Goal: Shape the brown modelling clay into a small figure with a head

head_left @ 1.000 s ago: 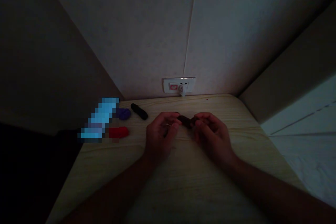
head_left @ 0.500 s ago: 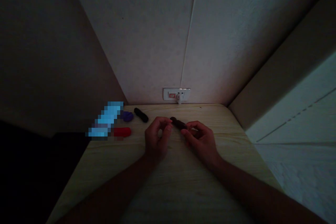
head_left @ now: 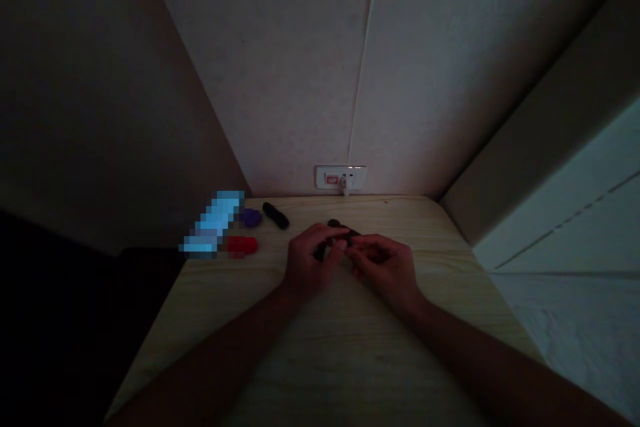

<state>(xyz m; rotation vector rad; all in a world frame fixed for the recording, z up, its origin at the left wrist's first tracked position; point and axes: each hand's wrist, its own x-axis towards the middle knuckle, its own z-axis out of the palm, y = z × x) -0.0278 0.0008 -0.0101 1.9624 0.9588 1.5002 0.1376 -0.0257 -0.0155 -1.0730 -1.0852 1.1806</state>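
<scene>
A dark brown, lumpy piece (head_left: pixel 334 223), which looks like modelling clay, is between my hands, low over the table. My right hand (head_left: pixel 387 267) has its fingertips closed on it from the right. From the left, my left hand (head_left: pixel 313 260) pinches at the same piece with thumb and forefinger, and the fingertips of both hands nearly meet. Most of the piece is hidden by the fingers. Off to the left lie a black, elongated piece (head_left: pixel 275 215), a purple lump (head_left: pixel 251 217) and a red, rounded bar (head_left: pixel 243 245).
A blurred-out, bright blue slab (head_left: pixel 214 223) lies at the table's left edge. The pale wooden table (head_left: pixel 320 360) meets the wall at the back. A socket panel (head_left: pixel 341 177) with a plug in it is on that wall. A pale cabinet (head_left: pixel 565 193) stands at right.
My left hand has moved right and closed onto the brown piece, now covering more of it. My right hand stays on the piece. The whole view has shifted slightly.
</scene>
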